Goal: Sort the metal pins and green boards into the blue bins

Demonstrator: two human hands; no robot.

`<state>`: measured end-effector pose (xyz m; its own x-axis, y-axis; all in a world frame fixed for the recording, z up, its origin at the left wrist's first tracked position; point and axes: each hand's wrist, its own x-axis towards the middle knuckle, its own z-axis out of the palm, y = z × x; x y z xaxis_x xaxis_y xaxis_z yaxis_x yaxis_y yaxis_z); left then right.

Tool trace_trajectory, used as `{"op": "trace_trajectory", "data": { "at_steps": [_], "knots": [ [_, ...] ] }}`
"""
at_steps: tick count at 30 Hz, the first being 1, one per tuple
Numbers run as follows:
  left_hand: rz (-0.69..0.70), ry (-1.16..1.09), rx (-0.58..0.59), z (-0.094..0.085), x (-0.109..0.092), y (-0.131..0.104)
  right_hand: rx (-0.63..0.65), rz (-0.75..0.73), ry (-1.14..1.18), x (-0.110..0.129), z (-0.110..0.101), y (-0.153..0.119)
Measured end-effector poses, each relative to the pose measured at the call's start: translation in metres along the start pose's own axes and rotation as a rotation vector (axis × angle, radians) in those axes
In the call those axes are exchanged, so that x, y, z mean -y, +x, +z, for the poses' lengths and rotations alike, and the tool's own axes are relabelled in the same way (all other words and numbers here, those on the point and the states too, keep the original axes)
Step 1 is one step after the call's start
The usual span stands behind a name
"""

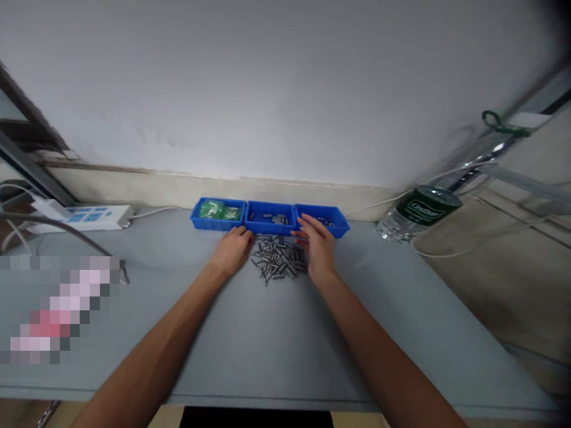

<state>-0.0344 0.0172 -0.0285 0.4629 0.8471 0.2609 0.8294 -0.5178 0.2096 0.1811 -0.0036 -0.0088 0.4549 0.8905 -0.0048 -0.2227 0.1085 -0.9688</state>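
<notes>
A pile of several small grey metal pins and sleeves (277,259) lies on the grey table (267,339) in front of three blue bins. My left hand (232,251) rests at the pile's left edge, fingers curled down onto the table. My right hand (317,244) lies at the pile's right edge, fingers spread and reaching toward the right blue bin (339,226). The middle blue bin (259,224) holds a few grey parts. The left blue bin (200,221) holds green packets. Whether either hand pinches a part is hidden.
A white power strip (91,217) with cables lies at the far left against the wall. A clear water bottle with a green label (417,213) lies on its side at the right. A white cable runs past it. The table's right edge drops off near the bottle.
</notes>
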Motion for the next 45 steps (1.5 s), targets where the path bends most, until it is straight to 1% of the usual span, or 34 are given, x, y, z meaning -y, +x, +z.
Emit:
{"op": "trace_trajectory", "data": {
  "at_steps": [2, 5, 10, 14, 17, 21, 24, 27, 29, 30, 33, 35, 37, 41, 45],
  "knots": [
    [0.009, 0.039, 0.010, 0.000, 0.000, 0.000, 0.033, 0.001, -0.008, 0.000, 0.001, -0.002],
    [0.036, 0.047, -0.011, -0.001, 0.002, -0.003, 0.094, -0.011, -0.029, 0.001, 0.003, -0.006],
    [0.070, -0.090, -0.105, -0.006, 0.003, -0.005, 0.221, -0.075, -0.116, -0.001, 0.005, -0.011],
    [0.214, -0.250, -0.224, -0.011, -0.002, -0.003, 0.358, -0.142, -0.246, -0.005, 0.006, -0.012],
    [0.284, -0.299, -0.273, -0.012, -0.005, -0.002, 0.452, -0.171, -0.283, -0.008, 0.008, -0.013],
    [0.315, -0.302, -0.326, -0.012, -0.007, -0.002, 0.538, -0.101, -0.235, -0.009, 0.008, -0.014],
    [0.315, -0.308, -0.339, -0.011, -0.007, -0.003, 0.566, -0.036, -0.200, -0.008, 0.009, -0.015],
    [0.267, -0.316, -0.302, -0.007, -0.005, -0.003, 0.546, -0.009, -0.177, -0.005, 0.009, -0.016],
    [0.225, -0.292, -0.256, -0.002, -0.003, -0.003, 0.473, -0.023, -0.172, -0.003, 0.008, -0.014],
    [0.211, -0.270, -0.226, 0.000, -0.002, -0.003, 0.406, -0.041, -0.166, -0.002, 0.007, -0.012],
    [0.193, -0.194, -0.117, 0.006, 0.001, -0.003, 0.145, -0.103, -0.126, -0.001, 0.001, -0.003],
    [0.182, -0.158, -0.071, 0.008, 0.001, -0.003, 0.030, -0.138, -0.106, -0.003, -0.004, 0.003],
    [0.163, -0.128, -0.049, 0.008, 0.001, -0.003, -0.003, -0.153, -0.100, -0.006, -0.007, 0.007],
    [0.103, -0.062, -0.045, 0.005, 0.002, -0.002, 0.024, -0.127, -0.112, -0.009, -0.007, 0.007],
    [0.095, -0.116, -0.065, 0.002, 0.008, -0.002, 0.041, -0.106, -0.112, -0.007, -0.002, 0.002]
  ]
}}
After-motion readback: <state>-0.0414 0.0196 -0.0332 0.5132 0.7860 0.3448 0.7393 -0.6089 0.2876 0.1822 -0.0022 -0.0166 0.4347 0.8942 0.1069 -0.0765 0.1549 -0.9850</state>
